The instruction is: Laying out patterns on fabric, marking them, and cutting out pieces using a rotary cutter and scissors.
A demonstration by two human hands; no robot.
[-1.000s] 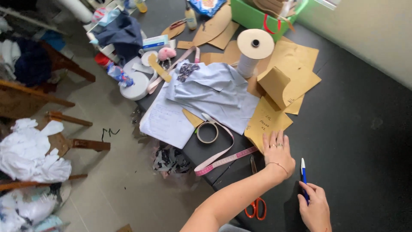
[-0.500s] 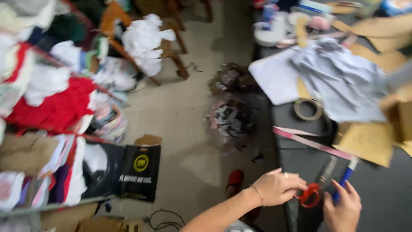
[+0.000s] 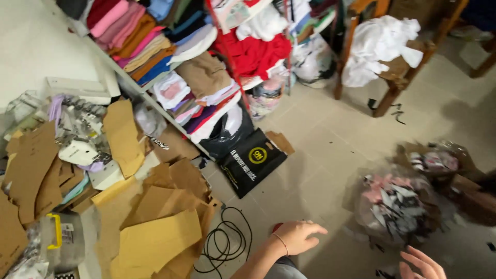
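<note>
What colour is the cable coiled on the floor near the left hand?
The cable is black; the head view shows it beside the left hand.

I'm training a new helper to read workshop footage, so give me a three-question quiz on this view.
1. True or false: the left hand holds scissors.
2. What lies coiled on the floor just left of that hand? A) black cable B) tape measure C) red ribbon
3. Fill in: the clear bag of fabric scraps sits nearest the ____ hand.

Key:
1. False; it is empty, fingers loosely curled.
2. A, the black cable.
3. Right; the right hand is open below it.
</note>
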